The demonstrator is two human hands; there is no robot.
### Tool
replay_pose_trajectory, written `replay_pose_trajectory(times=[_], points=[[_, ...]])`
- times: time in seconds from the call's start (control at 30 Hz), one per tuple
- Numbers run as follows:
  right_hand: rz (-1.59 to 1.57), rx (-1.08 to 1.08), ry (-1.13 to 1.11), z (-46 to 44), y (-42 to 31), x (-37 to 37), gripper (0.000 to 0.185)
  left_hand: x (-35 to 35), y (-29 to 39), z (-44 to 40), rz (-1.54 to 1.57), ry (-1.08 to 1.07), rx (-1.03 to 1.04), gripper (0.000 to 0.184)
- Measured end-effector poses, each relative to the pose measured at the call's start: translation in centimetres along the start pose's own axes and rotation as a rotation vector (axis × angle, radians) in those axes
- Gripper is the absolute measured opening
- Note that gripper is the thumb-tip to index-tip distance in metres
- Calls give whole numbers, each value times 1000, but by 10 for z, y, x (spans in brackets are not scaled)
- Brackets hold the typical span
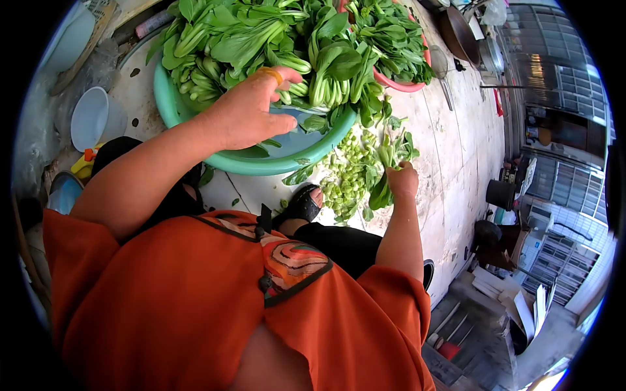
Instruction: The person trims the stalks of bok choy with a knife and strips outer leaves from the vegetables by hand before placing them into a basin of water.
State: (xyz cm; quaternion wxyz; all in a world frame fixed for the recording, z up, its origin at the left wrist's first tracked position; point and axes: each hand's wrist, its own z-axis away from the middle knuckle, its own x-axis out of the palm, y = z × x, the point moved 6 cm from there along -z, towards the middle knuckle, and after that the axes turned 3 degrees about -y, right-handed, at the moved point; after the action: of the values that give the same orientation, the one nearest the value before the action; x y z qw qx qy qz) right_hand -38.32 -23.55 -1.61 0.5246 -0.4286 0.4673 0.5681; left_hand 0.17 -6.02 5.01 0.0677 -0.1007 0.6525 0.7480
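Observation:
My left hand (261, 107) reaches over a green basin (186, 153), thumb and fingers apart, near the heads of bok choy (251, 42). A yellowish ring shows on one of its fingers. The bok choy is heaped above the far side of the basin, with water (287, 140) showing on the near side. To the right, my right hand (403, 179) is closed around a leafy green (385, 156), low over a pile of cut-off stem ends (345, 176) on the floor. Its fingertips are partly hidden.
A pink-red basin (427, 55) of leafy greens stands behind the green one. A white bucket (98, 117) sits at left on the tiled floor (450, 150). Farther right are a ladle-like strainer (442, 72), a brown bowl (458, 36) and a dark pot (501, 194).

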Motion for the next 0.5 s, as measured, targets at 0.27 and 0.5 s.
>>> replay_pose_trajectory(times=[0.27,0.5], points=[[-444,-384,-142,-25,-134,62,56,-27,-10,-7,-18,129,36,58],[-401,-201,-183,-12,-235,61,73,-24,9,9,-20,74,-28,56]])
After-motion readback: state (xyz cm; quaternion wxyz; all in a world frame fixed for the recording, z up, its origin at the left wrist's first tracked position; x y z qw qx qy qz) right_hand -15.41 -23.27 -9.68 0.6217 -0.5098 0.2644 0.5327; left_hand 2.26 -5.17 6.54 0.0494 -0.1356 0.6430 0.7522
